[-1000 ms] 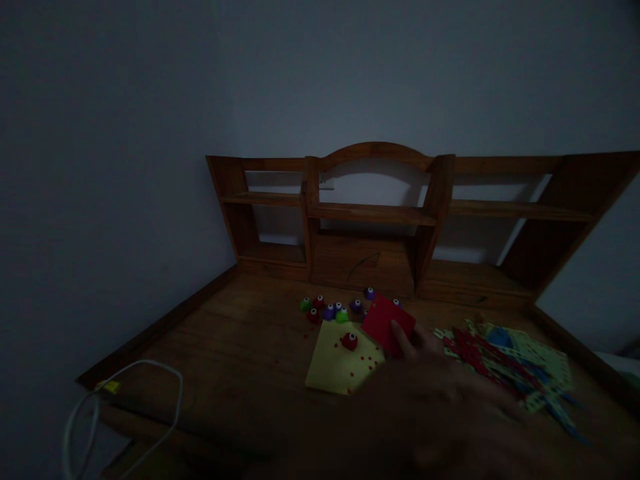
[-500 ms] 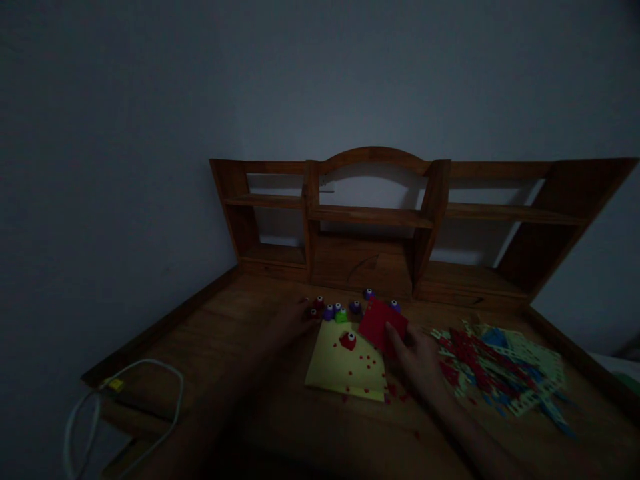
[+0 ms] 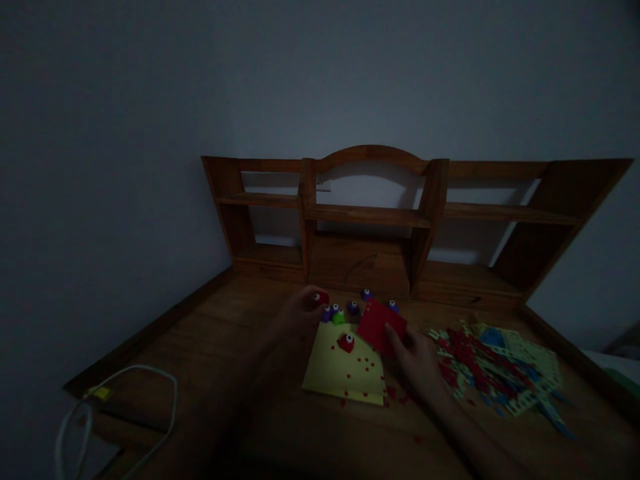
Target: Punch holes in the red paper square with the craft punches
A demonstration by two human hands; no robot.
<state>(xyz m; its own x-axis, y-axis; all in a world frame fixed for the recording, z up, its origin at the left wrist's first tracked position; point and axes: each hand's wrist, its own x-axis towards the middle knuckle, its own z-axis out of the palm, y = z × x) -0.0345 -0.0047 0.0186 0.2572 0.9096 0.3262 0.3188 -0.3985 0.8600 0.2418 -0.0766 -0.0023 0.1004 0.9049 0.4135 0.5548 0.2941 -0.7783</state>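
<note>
The scene is very dark. My right hand (image 3: 420, 360) grips a red square sheet of paper (image 3: 381, 324) by its near edge, held tilted over the wooden desk (image 3: 235, 347). My left hand (image 3: 300, 312) reaches into a cluster of small coloured paper punches (image 3: 339, 311) and closes round a red one (image 3: 320, 298). A yellow sheet (image 3: 345, 370) lies flat between my hands, with another red punch (image 3: 346, 342) and several small red paper bits on it.
A pile of punched paper scraps in red, blue and pale green (image 3: 500, 370) lies at the right. A wooden shelf unit (image 3: 370, 213) stands at the desk's back against the wall. A white cable (image 3: 125, 400) loops at the desk's left front corner.
My left hand came into view and reached forward to the punches, now closing on a red one. My right hand with the red sheet drew back slightly and steadied.
</note>
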